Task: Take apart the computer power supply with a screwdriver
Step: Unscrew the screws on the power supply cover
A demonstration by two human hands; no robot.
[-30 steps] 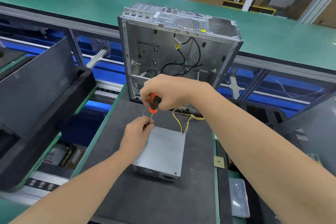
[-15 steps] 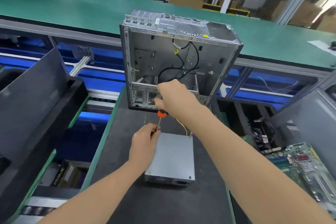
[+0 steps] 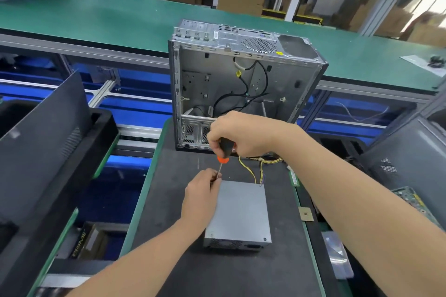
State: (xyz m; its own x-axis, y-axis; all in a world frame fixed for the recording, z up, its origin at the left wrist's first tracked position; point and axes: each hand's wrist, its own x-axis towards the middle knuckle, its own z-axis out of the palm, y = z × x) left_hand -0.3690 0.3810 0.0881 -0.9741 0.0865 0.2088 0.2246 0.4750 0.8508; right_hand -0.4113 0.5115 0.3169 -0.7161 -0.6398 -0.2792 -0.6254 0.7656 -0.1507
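A grey metal power supply (image 3: 240, 212) lies flat on the dark mat, with yellow wires (image 3: 251, 169) trailing from its far edge. My right hand (image 3: 237, 134) grips the black and orange handle of a screwdriver (image 3: 224, 152), held upright over the box's far left corner. My left hand (image 3: 201, 191) rests on the box's left edge and pinches the screwdriver's shaft near the tip. The tip and the screw under it are hidden by my fingers.
An open, gutted computer case (image 3: 241, 84) stands upright just behind the power supply. A black case panel (image 3: 43, 140) leans at the left, a grey one (image 3: 410, 164) at the right beside a circuit board (image 3: 410, 202). A green conveyor belt (image 3: 120, 19) runs across the back.
The view has shifted a little. My right hand has turned on the handle, showing more of its black grip. My left hand stays at the shaft by the far left corner.
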